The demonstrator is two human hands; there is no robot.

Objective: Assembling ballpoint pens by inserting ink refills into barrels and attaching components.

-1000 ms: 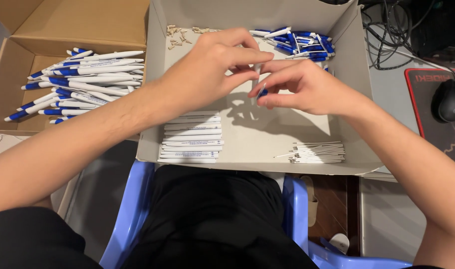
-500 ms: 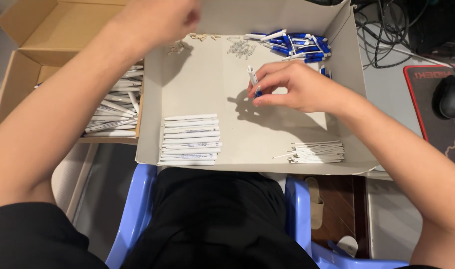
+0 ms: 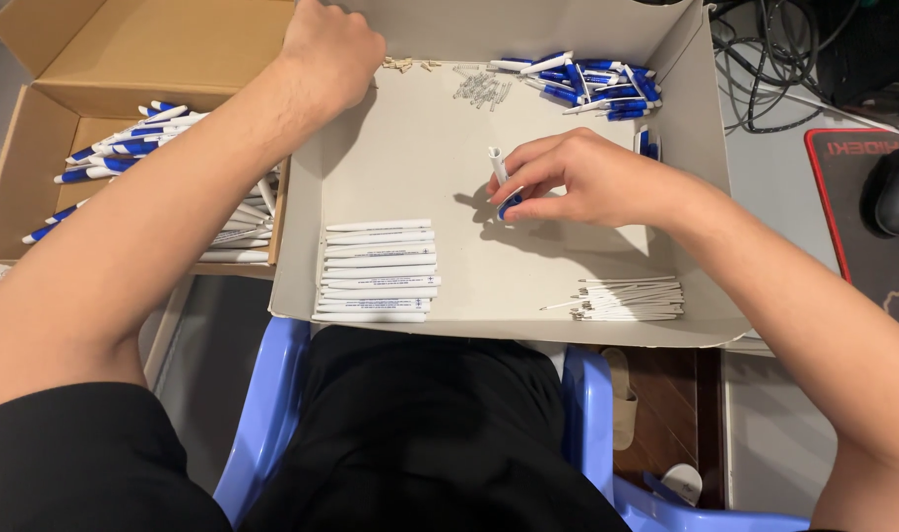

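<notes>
My right hand [image 3: 585, 179] grips a white and blue pen part [image 3: 499, 169] upright over the middle of a shallow grey cardboard tray [image 3: 449, 158]. My left hand [image 3: 329, 51] is at the tray's far left corner, fingers curled, beside small tan bits [image 3: 406, 65]; whether it holds anything is hidden. In the tray lie a stack of white pen barrels [image 3: 376, 271] at the near left, thin white refills [image 3: 629, 298] at the near right, blue pen pieces [image 3: 592, 84] at the far right, and small metal springs [image 3: 479, 87] at the back.
A brown cardboard box [image 3: 36, 148] on the left holds several finished white and blue pens [image 3: 125, 148]. A black mouse [image 3: 895, 192] on a red-edged pad and cables lie at the right. A blue plastic chair [image 3: 272, 414] is under me.
My left hand has left the pen part and swung from the tray's middle to its far left corner. My right hand has stayed, still holding the pen part.
</notes>
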